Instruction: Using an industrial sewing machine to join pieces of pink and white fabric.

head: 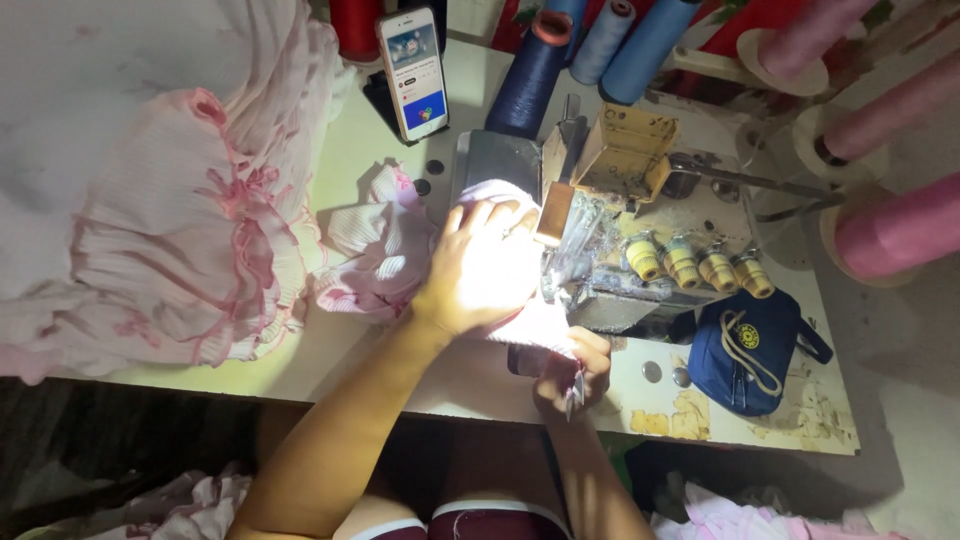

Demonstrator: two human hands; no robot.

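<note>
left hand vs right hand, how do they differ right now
The left hand lies flat and spread on the pink fabric by the sewing machine, brightly lit. The right hand is curled nearer the table edge, dimmer, pinching the fabric's edge with a small metal tool in it. Both touch the same fabric.

Propped phone (412, 72), blue thread cones (560, 55), navy pouch (748, 350), perhaps coins (665, 374)

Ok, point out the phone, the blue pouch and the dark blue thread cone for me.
phone (413, 70), head view, middle of its lit screen.
blue pouch (745, 352), head view, middle of its front, by the cord.
dark blue thread cone (528, 80), head view, middle of its wound thread.
</note>
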